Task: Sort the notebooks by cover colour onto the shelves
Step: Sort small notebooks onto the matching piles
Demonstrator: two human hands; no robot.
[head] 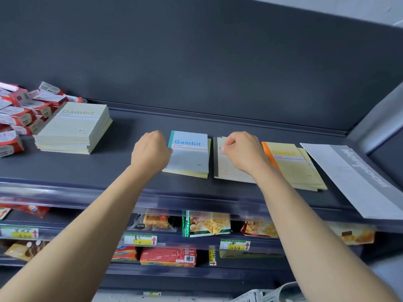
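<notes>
Two notebooks are being handled on the top shelf (130,171), one by each hand.

Well left of the blue notebook (189,155), a green stack (74,127) is lying apart. The left hand (150,151), fingers curled, is being held against the blue notebook's long left edge; a grip cannot be told. Just right, the grey notebook (226,168) is being pinched at its far end by the right hand (242,149). Beyond, the orange notebook (292,164) is lying close; open room is lying leftward.
</notes>
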